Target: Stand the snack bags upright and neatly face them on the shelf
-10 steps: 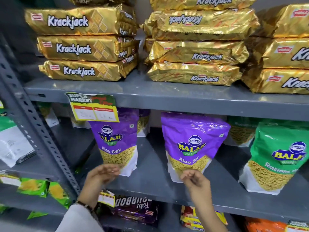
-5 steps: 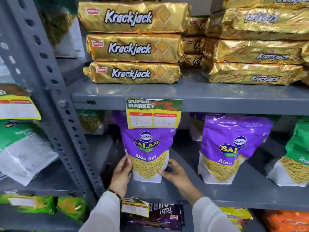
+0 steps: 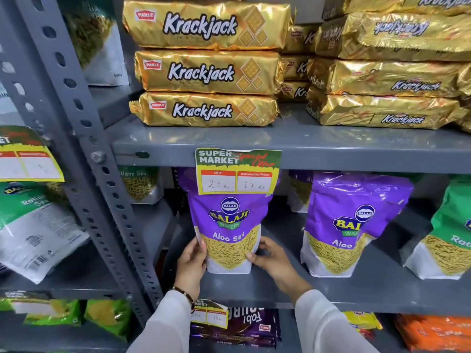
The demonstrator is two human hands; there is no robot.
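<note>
A purple Aloo Sev bag (image 3: 229,225) stands upright on the grey middle shelf (image 3: 356,291), label facing out, its top hidden behind a price tag (image 3: 238,171). My left hand (image 3: 191,261) grips its lower left edge and my right hand (image 3: 270,258) grips its lower right edge. A second purple Aloo Sev bag (image 3: 351,222) stands upright to the right, leaning slightly. A green Ratlami Sev bag (image 3: 448,233) stands at the far right, cut off by the frame.
Gold Krackjack packs (image 3: 206,70) lie stacked on the shelf above. More sev bags (image 3: 141,184) sit at the back of the middle shelf. A perforated grey upright (image 3: 84,138) divides off the left bay, where a green and white bag (image 3: 33,225) leans.
Both hands rose from below the shelf edge and closed on the sides of the left purple bag. The view shifted left and closer, and the bag now stands squarer.
</note>
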